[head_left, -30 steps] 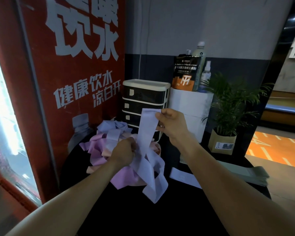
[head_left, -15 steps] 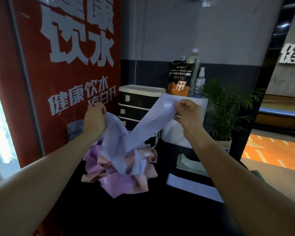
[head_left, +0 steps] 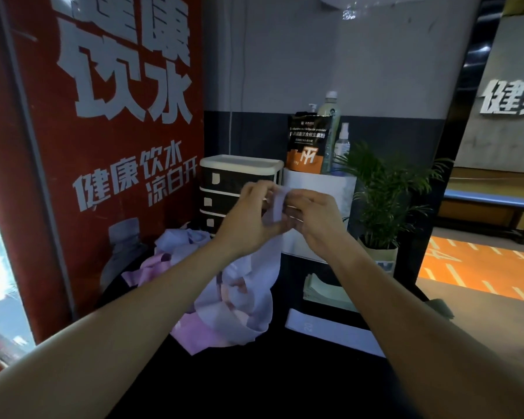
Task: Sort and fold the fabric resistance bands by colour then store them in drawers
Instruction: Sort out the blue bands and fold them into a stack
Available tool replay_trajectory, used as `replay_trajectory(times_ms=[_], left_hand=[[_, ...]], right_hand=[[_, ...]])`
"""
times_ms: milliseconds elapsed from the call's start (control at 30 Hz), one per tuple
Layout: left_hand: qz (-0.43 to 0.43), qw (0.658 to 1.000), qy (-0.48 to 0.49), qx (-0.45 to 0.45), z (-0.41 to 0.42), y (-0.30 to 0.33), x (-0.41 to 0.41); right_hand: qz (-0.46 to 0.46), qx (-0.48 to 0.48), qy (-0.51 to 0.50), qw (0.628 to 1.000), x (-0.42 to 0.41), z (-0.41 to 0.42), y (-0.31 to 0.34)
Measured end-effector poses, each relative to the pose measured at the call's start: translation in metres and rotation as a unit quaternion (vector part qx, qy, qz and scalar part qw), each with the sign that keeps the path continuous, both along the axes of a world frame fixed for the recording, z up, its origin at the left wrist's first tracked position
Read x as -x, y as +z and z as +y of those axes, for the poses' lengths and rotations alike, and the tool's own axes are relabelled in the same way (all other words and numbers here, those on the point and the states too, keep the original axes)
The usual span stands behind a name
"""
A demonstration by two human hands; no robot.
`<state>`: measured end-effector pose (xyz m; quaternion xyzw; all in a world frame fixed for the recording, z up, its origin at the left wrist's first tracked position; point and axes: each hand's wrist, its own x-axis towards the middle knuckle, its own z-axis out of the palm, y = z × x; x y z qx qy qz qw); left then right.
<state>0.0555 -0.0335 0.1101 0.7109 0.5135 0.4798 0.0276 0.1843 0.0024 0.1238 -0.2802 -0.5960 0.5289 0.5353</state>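
Seen from the head camera, a person's left hand [head_left: 248,219] and right hand [head_left: 310,219] meet above a black table [head_left: 285,382], both pinching the top of a pale lavender fabric resistance band [head_left: 277,204] that hangs to a tangled heap of pink and lavender bands [head_left: 194,325]. Behind stands a small black-and-cream drawer unit [head_left: 239,176]. A folded lavender band [head_left: 324,328] and a stack of folded pale green bands [head_left: 324,290] lie to the right.

The red panel [head_left: 109,140] reads "饮水" in large white characters, with "健康饮水 凉白开" below. The wall sign [head_left: 510,99] begins "健身". The folded band [head_left: 330,331] on the table carries "20".
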Motion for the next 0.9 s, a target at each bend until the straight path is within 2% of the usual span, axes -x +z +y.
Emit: replay_trajectory(times_ms=[133,267,333,400,500,600,700,800,900], left_hand=[[-0.022,0.999,0.029,-0.041,0.0,0.017,-0.006],[-0.007,0.997,0.024,-0.071,-0.007,0.033,-0.01],[-0.028,0.999,0.006,-0.044,-0.011,0.04,-0.011],[-0.077,0.997,-0.026,-0.01,-0.015,0.045,-0.014],[-0.143,0.988,-0.055,0.032,-0.02,0.046,-0.017],[-0.172,0.981,-0.061,0.06,-0.023,0.041,-0.022],[-0.174,0.98,-0.071,0.07,-0.026,0.035,-0.03],[-0.198,0.972,-0.091,0.087,-0.028,0.031,-0.039],[-0.184,0.973,-0.106,0.089,-0.027,0.028,-0.043]], right_hand=[[-0.052,-0.103,0.027,0.993,-0.012,-0.008,0.011],[-0.122,-0.199,-0.086,0.969,-0.025,-0.003,0.016],[-0.141,-0.233,-0.141,0.952,-0.028,-0.002,0.019],[-0.167,-0.257,-0.15,0.94,-0.031,-0.003,0.021],[-0.194,-0.251,-0.106,0.942,-0.036,-0.009,0.021],[-0.185,-0.218,-0.128,0.95,-0.04,-0.012,0.016],[-0.174,-0.206,-0.18,0.946,-0.044,-0.015,0.011],[-0.228,-0.205,-0.148,0.94,-0.047,-0.024,0.008],[-0.239,-0.225,-0.134,0.935,-0.05,-0.026,0.006]])
